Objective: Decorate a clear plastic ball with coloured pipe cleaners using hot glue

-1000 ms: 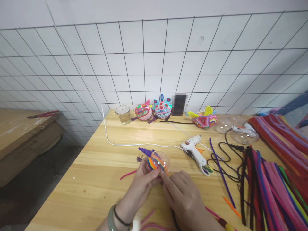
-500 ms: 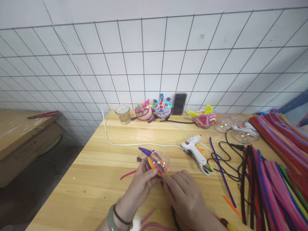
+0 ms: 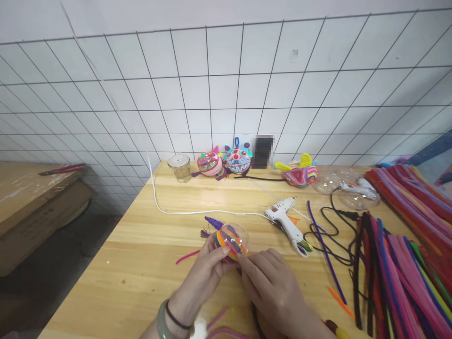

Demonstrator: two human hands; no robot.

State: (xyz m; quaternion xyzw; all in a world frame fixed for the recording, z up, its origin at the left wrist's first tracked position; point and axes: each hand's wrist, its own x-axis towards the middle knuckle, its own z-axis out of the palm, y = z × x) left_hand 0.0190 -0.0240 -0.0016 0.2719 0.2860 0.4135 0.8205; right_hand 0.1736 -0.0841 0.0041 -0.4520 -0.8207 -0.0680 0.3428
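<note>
A clear plastic ball (image 3: 238, 232), partly covered in rainbow stripes of pipe cleaner, is held just above the table. A purple coiled spike (image 3: 213, 222) sticks out at its upper left, beside a dark purple tassel (image 3: 205, 233). My left hand (image 3: 209, 263) grips the ball from the lower left, thumb on the striped side. At the ball's lower right edge, the bunched fingers of my right hand (image 3: 270, 278) touch it; whatever lies between those fingertips is hidden. A pink pipe cleaner (image 3: 188, 256) lies left of my left hand.
A white glue gun (image 3: 284, 219) lies beyond my right hand, its cord running left. Decorated balls (image 3: 238, 157), a glass jar (image 3: 179, 168) and clear balls (image 3: 358, 197) line the back. Pipe cleaner bundles (image 3: 399, 278) and black cables (image 3: 334, 235) occupy the right.
Both hands keep almost the same place on the ball. My right hand has shifted very slightly, and its forearm now covers a pink piece near the bottom edge.
</note>
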